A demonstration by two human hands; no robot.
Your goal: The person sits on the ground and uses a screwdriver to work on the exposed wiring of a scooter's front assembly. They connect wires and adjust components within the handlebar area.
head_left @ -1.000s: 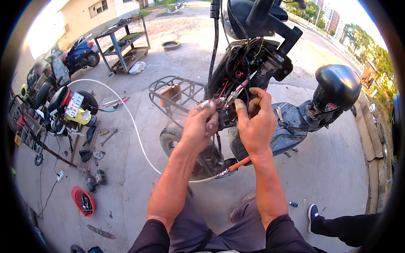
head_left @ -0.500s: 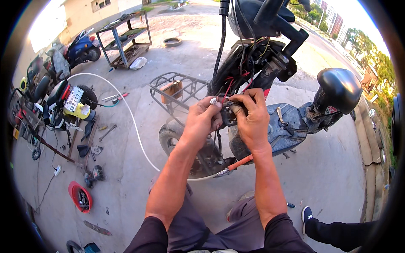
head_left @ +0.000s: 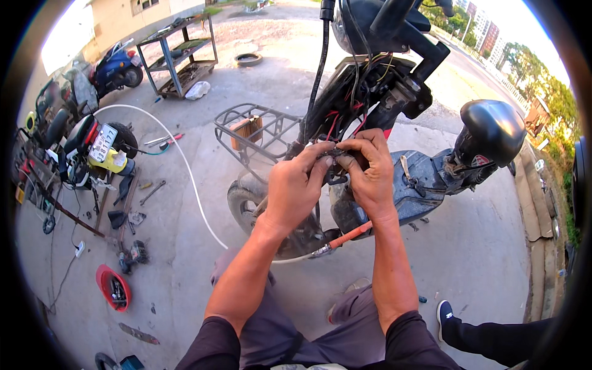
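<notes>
Both hands work at the wiring bundle (head_left: 336, 161) just below the scooter's (head_left: 394, 123) steering column. The left hand (head_left: 295, 188) pinches a connector between thumb and forefinger; the right hand (head_left: 369, 169) closes around the mating wires. Keep the two ends aligned, press straight together, and avoid straining the red leads (head_left: 333, 126) above the bundle.

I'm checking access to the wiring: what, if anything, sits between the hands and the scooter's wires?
Nothing visible does. The left hand and right hand already meet on the wire bundle below the scooter's open front; fingertips pinch it directly.
</notes>
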